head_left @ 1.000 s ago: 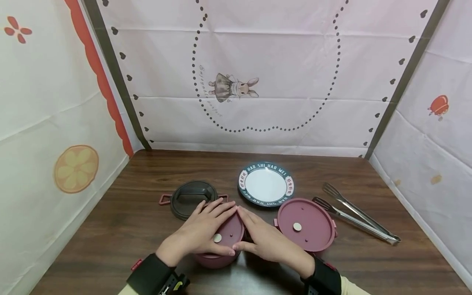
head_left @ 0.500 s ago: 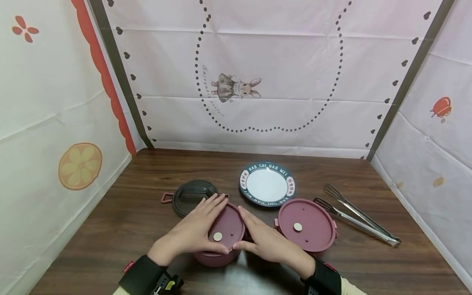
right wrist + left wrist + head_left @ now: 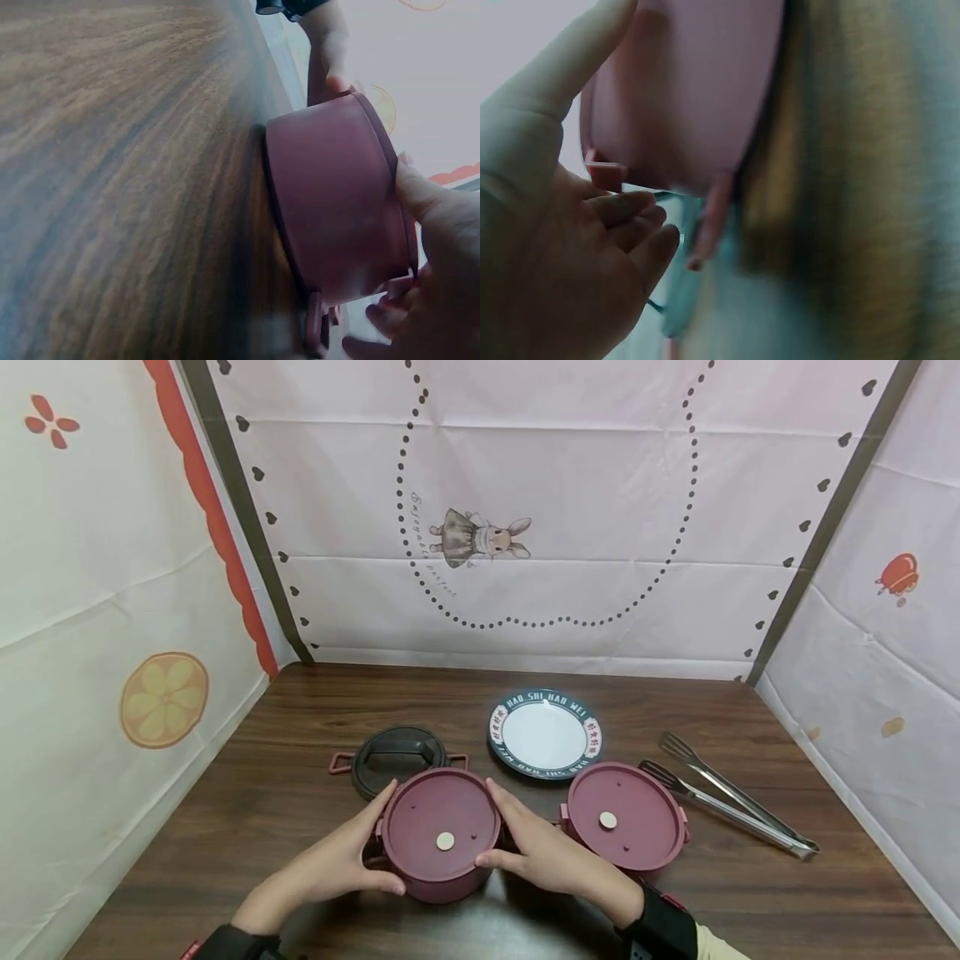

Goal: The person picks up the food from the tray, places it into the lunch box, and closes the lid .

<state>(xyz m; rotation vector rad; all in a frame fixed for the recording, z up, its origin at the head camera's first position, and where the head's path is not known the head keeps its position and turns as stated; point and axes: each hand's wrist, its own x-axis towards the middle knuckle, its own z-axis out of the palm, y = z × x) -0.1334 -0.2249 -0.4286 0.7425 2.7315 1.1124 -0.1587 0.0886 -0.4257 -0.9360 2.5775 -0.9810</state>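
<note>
A round mauve pot (image 3: 337, 195) with a flat mauve lid (image 3: 427, 814) stands upright on the wooden table. The lid bears a pale round knob (image 3: 446, 841). At the pot's left side is my left hand (image 3: 337, 856), thumb and forefinger spread apart at the rim. My right hand (image 3: 543, 852) touches the right edge of the lid with its thumb, its forefinger lying straight along the rim. In the left wrist view, the fingers (image 3: 641, 225) of the left hand sit beside a small tab (image 3: 606, 175) on the lid.
Right of the hands stands a second mauve lidded pot (image 3: 630, 818). Metal tongs (image 3: 738, 802) lie beyond it. A plate with a blue-green patterned rim (image 3: 592, 739) is behind. Partly behind the near pot is a dark oval lid-like piece (image 3: 397, 752) with mauve handles at its sides.
The left hand has come off the top of the lid and moved left and toward me, to the pot's left side, uncovering the lid. The right hand has stayed in place.
</note>
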